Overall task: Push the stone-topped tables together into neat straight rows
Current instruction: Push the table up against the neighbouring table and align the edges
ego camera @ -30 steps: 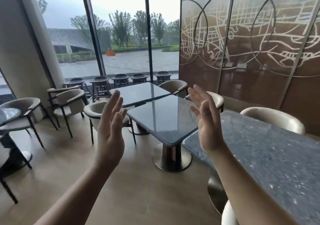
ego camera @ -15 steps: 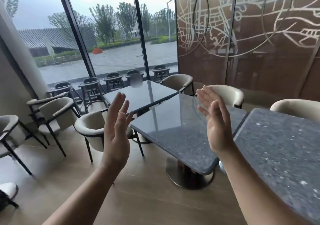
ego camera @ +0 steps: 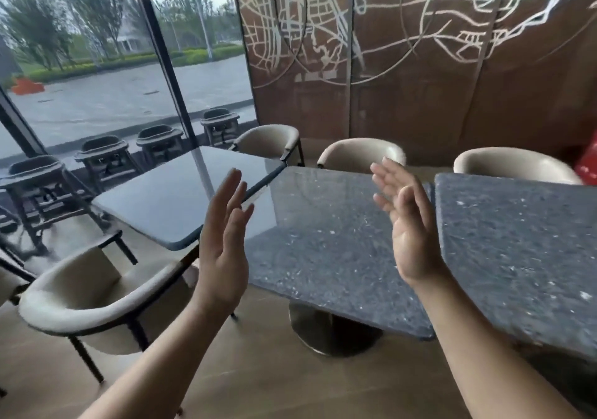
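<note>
Three square tables with dark speckled stone tops stand in a rough line. The middle table [ego camera: 326, 244] sits on a round metal pedestal, with the right table [ego camera: 517, 250] close beside it and a narrow gap between them. The far left table [ego camera: 174, 199] is turned at an angle, its corner near the middle table's corner. My left hand [ego camera: 224, 254] is raised, open and palm inward, over the middle table's left edge. My right hand [ego camera: 408, 228] is raised and open over its right side. Neither hand touches anything.
A beige tub chair [ego camera: 84, 292] stands close at the left by the middle table. Three more beige chairs [ego camera: 361, 153] line the far side against the brown patterned wall. Dark stools [ego camera: 103, 157] stand along the window. Wooden floor lies in front.
I have moved closer to the tables, which now fill more of the view. Both hands stay raised and open, now over the middle table.
</note>
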Demonstrator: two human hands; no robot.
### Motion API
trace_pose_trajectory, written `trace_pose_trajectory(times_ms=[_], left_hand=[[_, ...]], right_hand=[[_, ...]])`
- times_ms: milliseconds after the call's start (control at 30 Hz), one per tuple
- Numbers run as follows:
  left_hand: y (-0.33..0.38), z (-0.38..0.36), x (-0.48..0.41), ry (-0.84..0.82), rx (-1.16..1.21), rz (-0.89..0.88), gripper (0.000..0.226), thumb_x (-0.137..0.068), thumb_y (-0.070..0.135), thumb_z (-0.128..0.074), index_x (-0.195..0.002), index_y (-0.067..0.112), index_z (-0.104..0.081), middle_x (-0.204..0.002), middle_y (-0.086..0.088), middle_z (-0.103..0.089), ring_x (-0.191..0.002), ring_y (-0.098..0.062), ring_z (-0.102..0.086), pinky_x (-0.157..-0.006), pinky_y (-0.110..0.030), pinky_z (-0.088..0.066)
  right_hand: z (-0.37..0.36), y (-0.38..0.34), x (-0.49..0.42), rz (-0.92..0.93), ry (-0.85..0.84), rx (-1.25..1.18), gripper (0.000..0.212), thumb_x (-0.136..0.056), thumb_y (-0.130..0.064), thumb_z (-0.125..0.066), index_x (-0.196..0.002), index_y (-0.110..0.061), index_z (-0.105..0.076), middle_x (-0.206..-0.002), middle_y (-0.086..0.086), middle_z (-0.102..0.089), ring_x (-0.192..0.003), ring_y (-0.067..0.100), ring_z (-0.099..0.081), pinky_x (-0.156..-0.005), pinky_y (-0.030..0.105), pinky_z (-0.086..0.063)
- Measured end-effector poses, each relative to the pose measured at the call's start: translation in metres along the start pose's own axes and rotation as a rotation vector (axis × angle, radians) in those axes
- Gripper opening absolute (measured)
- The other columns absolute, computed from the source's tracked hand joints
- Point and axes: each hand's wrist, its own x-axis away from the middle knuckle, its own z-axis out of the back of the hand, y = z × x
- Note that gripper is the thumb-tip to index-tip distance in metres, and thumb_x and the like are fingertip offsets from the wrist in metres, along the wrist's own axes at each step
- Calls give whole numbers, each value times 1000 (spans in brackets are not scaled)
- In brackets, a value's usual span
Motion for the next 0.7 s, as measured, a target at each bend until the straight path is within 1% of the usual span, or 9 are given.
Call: trace_pose_trajectory(times_ms=[100,167,267,333,400,500,600,667,700], left_hand=[[-40,55,-28,-106,24,48,47,-105,46,-45,-151,45,-45,-168,11,-47,-156,-14,-45,-127,-54,-40],[-63,87,-45,-180,30,64,48,-106,45,-45,-154,43,-44,-167,16,-46,-157,-14,-44,-127,-51,-40],[-90,116,-70,-279,40,74,51,-107,46,-45,-158,37,-40,-165,24,-46,-157,-13,-43,-127,-50,-41],[-110,124,-83,-317,39,75,52,-108,50,-46,-158,36,-39,-165,23,-46,-158,-13,-42,-127,-48,-42],[-132,127,-90,-335,28,113,54,-106,47,-45,-158,36,-38,-168,12,-45,-158,-12,-42,-127,-48,-41],[-169,123,-93,-396,7,151,57,-102,47,-48,-157,36,-37,-167,11,-42,-157,-10,-41,-127,-38,-41],[-221,114,-88,-513,-179,106,60,-99,51,-55,-155,46,-33,-169,8,-39,-159,-7,-36,-126,-34,-39],[-263,108,-79,-587,-322,109,71,-95,57,-63,-157,47,-31,-173,7,-32,-161,0,-28,-127,-31,-31],[-280,107,-73,-621,-393,118,77,-92,62,-65,-159,45,-31,-174,7,-29,-162,-2,-25,-127,-31,-28]], right_hand=[[-58,20,11,-33,109,61,67,-91,-86,-50,-140,-42,-58,-147,-13,-65,-148,13,-54,-125,52,-39],[-92,28,16,-57,156,105,73,-89,-88,-50,-142,-37,-55,-150,-9,-62,-148,13,-54,-126,52,-38],[-123,35,21,-91,195,196,77,-89,-88,-48,-145,-34,-52,-154,-5,-58,-149,11,-52,-127,49,-38],[-129,41,25,-99,205,294,77,-91,-87,-47,-147,-34,-51,-157,-6,-56,-151,8,-50,-127,43,-37],[-127,50,30,-103,190,425,78,-93,-85,-46,-150,-30,-50,-159,-7,-53,-152,9,-47,-128,40,-35],[-113,75,38,-58,124,741,79,-100,-78,-42,-152,-18,-49,-158,1,-53,-153,25,-46,-126,49,-35],[-93,117,42,-72,51,995,85,-102,-76,-39,-151,-9,-54,-156,12,-56,-151,39,-46,-123,59,-37],[-81,156,44,-108,0,1114,90,-100,-79,-36,-151,-8,-57,-155,14,-58,-150,43,-48,-121,60,-39],[-78,173,48,-141,-36,1158,93,-99,-82,-34,-152,-9,-57,-156,14,-58,-150,44,-47,-121,61,-39]])
